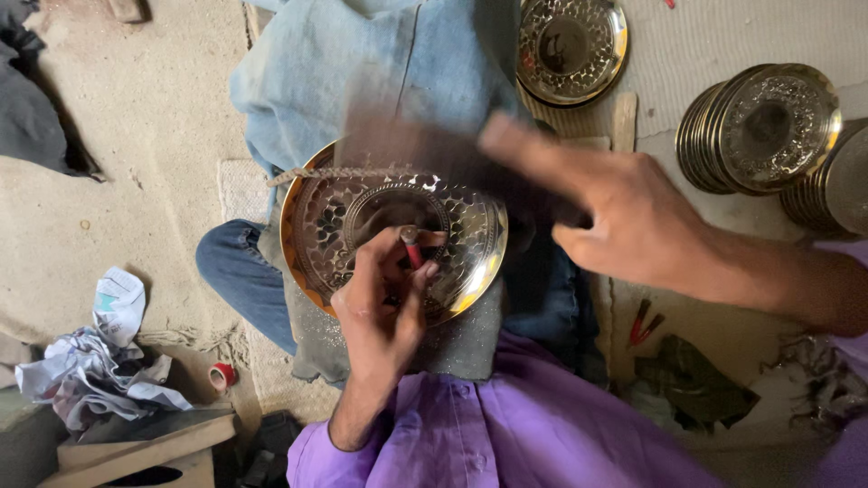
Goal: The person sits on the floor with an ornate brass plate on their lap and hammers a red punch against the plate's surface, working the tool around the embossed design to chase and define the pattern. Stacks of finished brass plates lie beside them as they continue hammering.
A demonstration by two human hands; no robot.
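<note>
A round brass plate [470, 235] with a hammered pattern rests on a grey pad on my lap. My left hand [384, 303] pinches a short red punch tool [411, 246] upright on the plate near its middle. My right hand [624, 212] is raised over the plate's right side, gripping a dark hammer [425, 149] that is heavily blurred by motion above the plate.
A finished brass plate [570, 45] lies at the top. A leaning stack of brass plates [764, 126] stands at the right. Crumpled paper [99, 361] and a red tape roll [221, 375] lie left on sandy ground. Red-handled tools [644, 321] lie at my right.
</note>
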